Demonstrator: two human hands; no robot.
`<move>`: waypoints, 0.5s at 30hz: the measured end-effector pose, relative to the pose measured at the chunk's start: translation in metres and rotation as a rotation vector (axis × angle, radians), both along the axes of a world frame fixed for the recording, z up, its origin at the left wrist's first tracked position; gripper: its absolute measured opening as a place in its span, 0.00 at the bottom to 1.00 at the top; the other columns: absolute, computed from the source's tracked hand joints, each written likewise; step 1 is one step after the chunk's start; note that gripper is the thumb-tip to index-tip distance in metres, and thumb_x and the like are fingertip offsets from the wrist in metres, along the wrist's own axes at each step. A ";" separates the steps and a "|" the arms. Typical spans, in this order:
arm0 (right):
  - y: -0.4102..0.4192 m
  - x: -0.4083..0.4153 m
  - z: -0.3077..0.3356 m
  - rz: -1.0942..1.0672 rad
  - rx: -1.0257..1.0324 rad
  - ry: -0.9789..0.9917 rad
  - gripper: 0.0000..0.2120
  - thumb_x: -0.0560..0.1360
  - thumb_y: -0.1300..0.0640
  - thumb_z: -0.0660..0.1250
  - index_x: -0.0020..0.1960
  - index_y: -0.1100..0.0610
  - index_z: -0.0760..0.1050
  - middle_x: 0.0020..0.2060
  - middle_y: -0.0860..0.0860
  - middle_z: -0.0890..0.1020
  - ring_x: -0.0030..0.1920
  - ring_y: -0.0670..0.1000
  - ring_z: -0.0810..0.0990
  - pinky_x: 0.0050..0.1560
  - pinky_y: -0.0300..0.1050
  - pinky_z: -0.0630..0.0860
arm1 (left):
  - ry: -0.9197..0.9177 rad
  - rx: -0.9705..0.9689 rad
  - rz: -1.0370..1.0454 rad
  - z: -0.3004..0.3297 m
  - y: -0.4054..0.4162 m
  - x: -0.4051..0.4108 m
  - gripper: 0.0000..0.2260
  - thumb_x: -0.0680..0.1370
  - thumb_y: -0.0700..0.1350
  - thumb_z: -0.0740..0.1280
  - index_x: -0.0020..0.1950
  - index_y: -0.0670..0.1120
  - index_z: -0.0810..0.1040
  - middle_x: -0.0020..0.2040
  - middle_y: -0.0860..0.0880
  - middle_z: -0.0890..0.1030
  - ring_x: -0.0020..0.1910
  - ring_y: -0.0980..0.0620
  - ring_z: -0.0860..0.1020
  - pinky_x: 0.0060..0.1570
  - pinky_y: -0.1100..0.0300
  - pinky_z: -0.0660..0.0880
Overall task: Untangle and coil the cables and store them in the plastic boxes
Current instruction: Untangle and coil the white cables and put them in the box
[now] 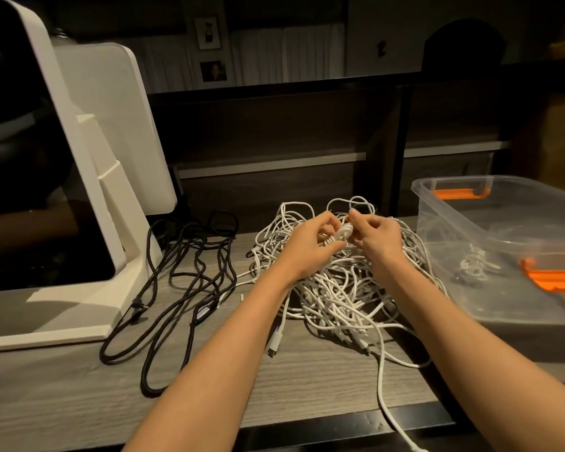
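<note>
Coiling is the step in hand: a small white coil (344, 234) is held between two bare hands above a large tangle of white cables (333, 288) heaped on a grey wooden table (79, 386). The left hand (310, 246) is curled round the near side of the coil, thumb and fingers closed on it. The right hand (377, 238) is closed too, its fingertips pinching a strand at the coil's top edge, as though a last turn is being wound or tucked in.

A clear plastic box (503, 256) with orange latches is set just to the right of the heap, and at least one small white bundle (470, 265) can be made out inside it. Black cables (183, 288) are spread loosely on the table to the left of the white heap, beside the base of a white stand (111, 223) carrying a dark screen.

Most of the work appears to remain. The next move probably calls for the loose end to be secured so the coil is kept from springing apart, after which it can be carried right and lowered into the box.
</note>
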State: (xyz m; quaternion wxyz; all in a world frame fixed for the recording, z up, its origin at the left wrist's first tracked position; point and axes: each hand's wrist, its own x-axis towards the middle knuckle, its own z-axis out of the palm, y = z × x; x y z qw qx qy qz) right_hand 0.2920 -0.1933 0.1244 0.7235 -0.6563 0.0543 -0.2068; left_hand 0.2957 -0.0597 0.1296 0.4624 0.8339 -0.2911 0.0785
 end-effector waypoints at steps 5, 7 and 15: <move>-0.002 0.000 0.002 -0.019 0.011 0.010 0.11 0.78 0.53 0.66 0.46 0.61 0.80 0.41 0.59 0.83 0.41 0.54 0.81 0.43 0.46 0.77 | 0.028 -0.045 -0.020 0.001 0.002 0.000 0.11 0.77 0.44 0.69 0.60 0.48 0.76 0.52 0.51 0.80 0.52 0.54 0.79 0.53 0.57 0.77; -0.003 -0.001 0.003 -0.035 0.031 0.003 0.11 0.78 0.53 0.65 0.46 0.60 0.80 0.43 0.59 0.83 0.43 0.56 0.81 0.45 0.49 0.78 | 0.049 -0.029 -0.051 0.003 0.004 -0.002 0.15 0.78 0.43 0.69 0.64 0.49 0.75 0.52 0.56 0.77 0.52 0.64 0.75 0.50 0.70 0.71; -0.009 -0.022 0.014 0.057 -0.198 -0.044 0.10 0.79 0.56 0.65 0.59 0.57 0.76 0.41 0.51 0.79 0.38 0.47 0.78 0.36 0.39 0.75 | 0.000 -0.087 0.079 0.016 0.000 -0.001 0.15 0.76 0.43 0.71 0.59 0.48 0.71 0.53 0.50 0.78 0.53 0.56 0.77 0.53 0.61 0.73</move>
